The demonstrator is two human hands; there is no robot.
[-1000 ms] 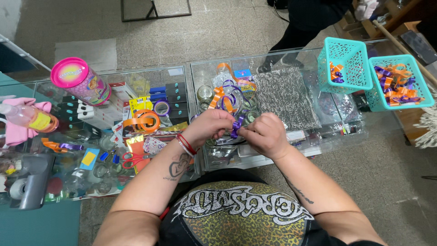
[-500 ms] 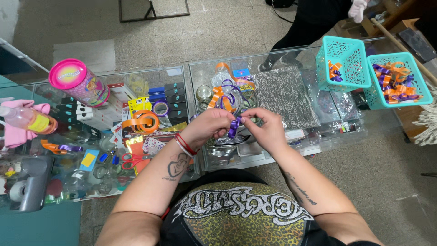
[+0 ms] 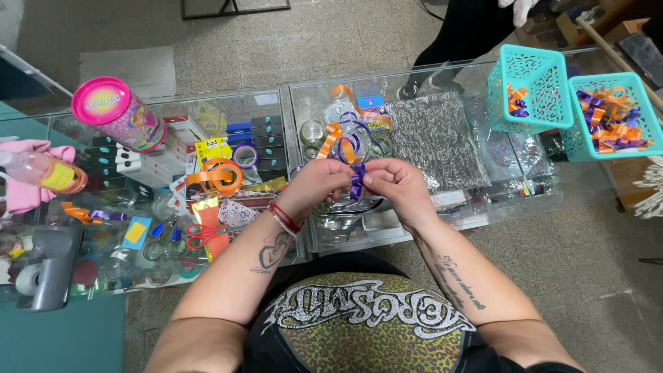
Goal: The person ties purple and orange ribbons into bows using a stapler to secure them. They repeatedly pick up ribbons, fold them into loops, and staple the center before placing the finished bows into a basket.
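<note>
Both hands pinching the purple ribbon [image 3: 356, 182] between them, left hand [image 3: 319, 182] and right hand [image 3: 394, 184] closed on it; keeping tension even, orange curls [image 3: 343, 138] just beyond fingertips.

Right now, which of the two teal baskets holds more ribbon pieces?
The right-hand teal basket, heaped with orange and purple curls; the left teal basket shows only a few.

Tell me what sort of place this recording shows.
Probably a small shop's gift-wrapping counter: a glass display case stocked with small goods, teal baskets of curled ribbon, and both hands working a purple ribbon.
</note>
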